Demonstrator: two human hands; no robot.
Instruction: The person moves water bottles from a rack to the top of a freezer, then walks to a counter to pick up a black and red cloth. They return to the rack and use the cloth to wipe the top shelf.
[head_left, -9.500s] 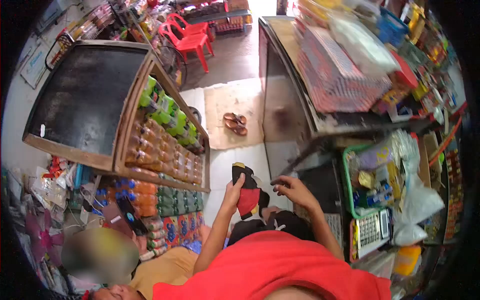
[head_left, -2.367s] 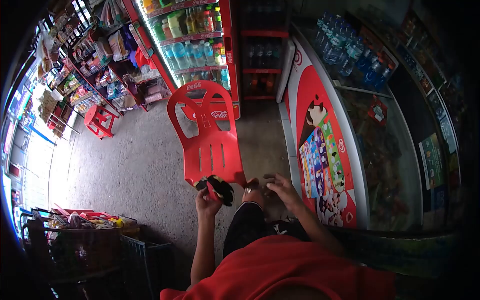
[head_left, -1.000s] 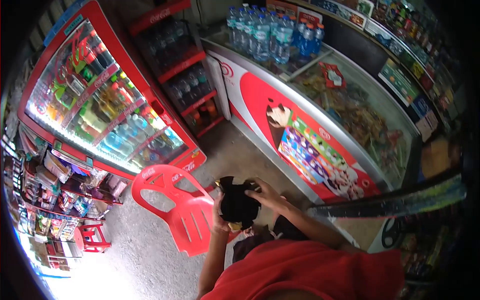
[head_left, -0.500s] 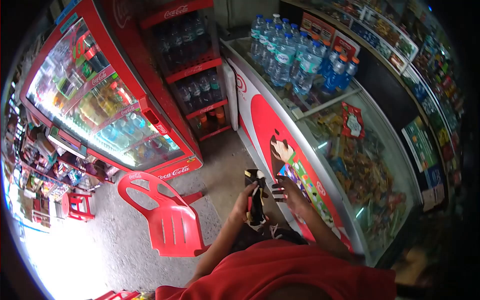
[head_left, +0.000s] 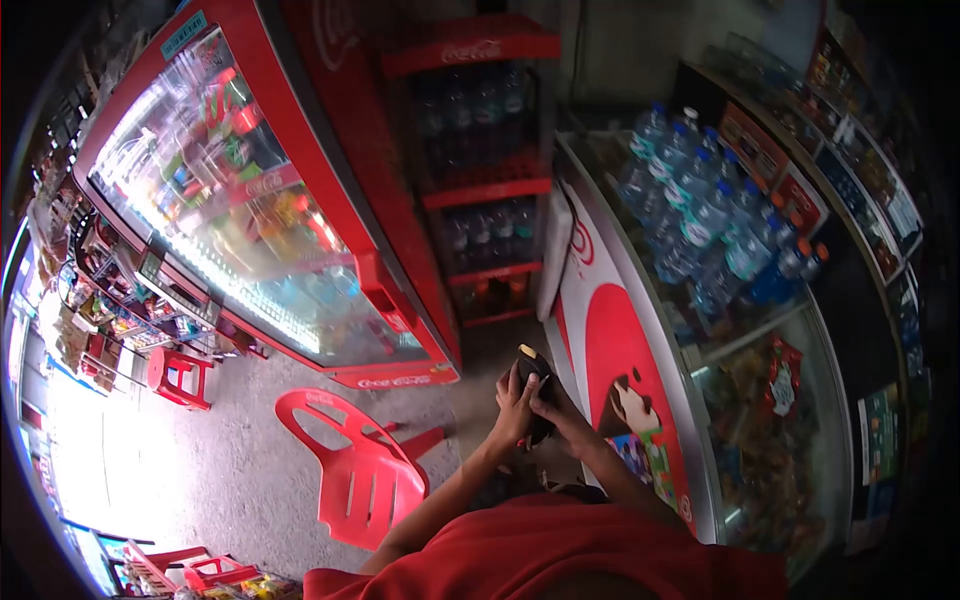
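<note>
In front of my red shirt I hold a dark, longish object with a pale yellow tip (head_left: 531, 357); its kind is not plain. My left hand (head_left: 512, 412) is wrapped round its left side. From the right, my right hand (head_left: 562, 412) grips it too, the two hands nearly touching. Much of the object is covered by my fingers. Close by my right arm stands a red and white chest freezer (head_left: 620, 345).
A red plastic chair (head_left: 365, 490) stands to the left, before a lit red drinks fridge (head_left: 345, 240). Straight ahead is a red rack (head_left: 485, 190) of bottles. Several water bottles (head_left: 697, 225) and a red packet (head_left: 784, 378) rest on the freezer top. A red stool (head_left: 180, 375) is farther left.
My right hand, apart with spread fingers before, has closed on the dark object beside my left hand. The view has turned left, so the surroundings sit farther right.
</note>
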